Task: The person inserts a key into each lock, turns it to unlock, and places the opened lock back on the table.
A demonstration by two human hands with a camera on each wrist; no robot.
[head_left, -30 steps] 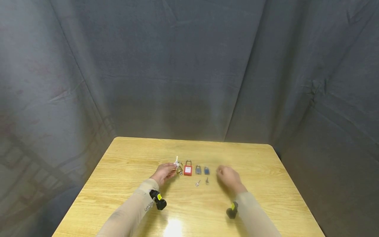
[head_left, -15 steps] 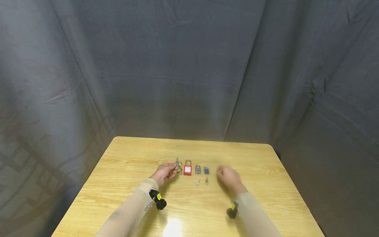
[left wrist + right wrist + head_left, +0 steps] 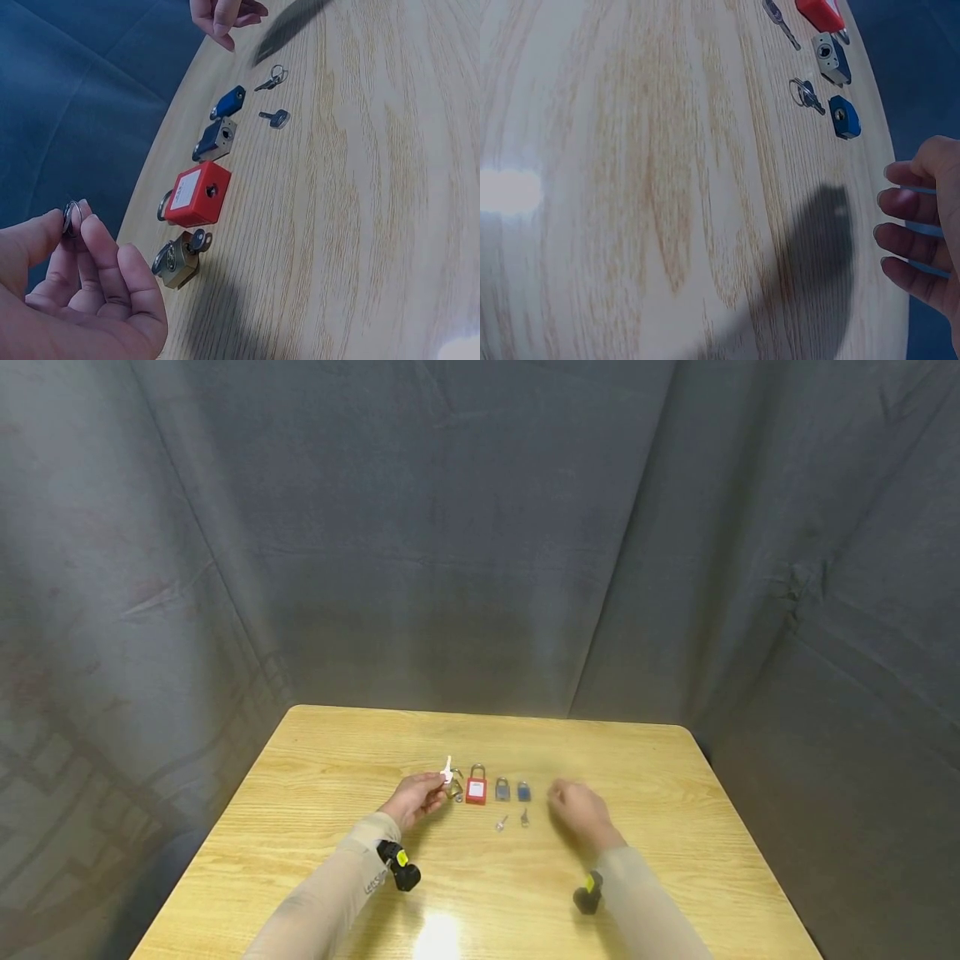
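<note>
My left hand [image 3: 417,797] pinches a silvery key [image 3: 447,770] between thumb and forefinger, its blade pointing away over the table. In the left wrist view a thin key ring [image 3: 73,218] shows at those fingertips. Just beside this hand lies a brass padlock [image 3: 178,261] with a key [image 3: 200,241] in its keyway. To its right, in a row, are a red padlock [image 3: 476,791] with a white label, a grey padlock [image 3: 502,792] and a small blue padlock [image 3: 523,792]. My right hand [image 3: 583,810] hovers right of the blue padlock, fingers loosely bent, holding nothing.
Nearer me than the row, a loose key [image 3: 501,823] lies before the grey padlock. Another key [image 3: 525,818] with a ring lies before the blue one. The wooden table [image 3: 480,893] ends at grey curtains [image 3: 450,568] at the back and sides.
The key in my left fingers has turned, from dark and edge-on half a second ago to bright and flat now. My right hand and the padlocks have stayed put.
</note>
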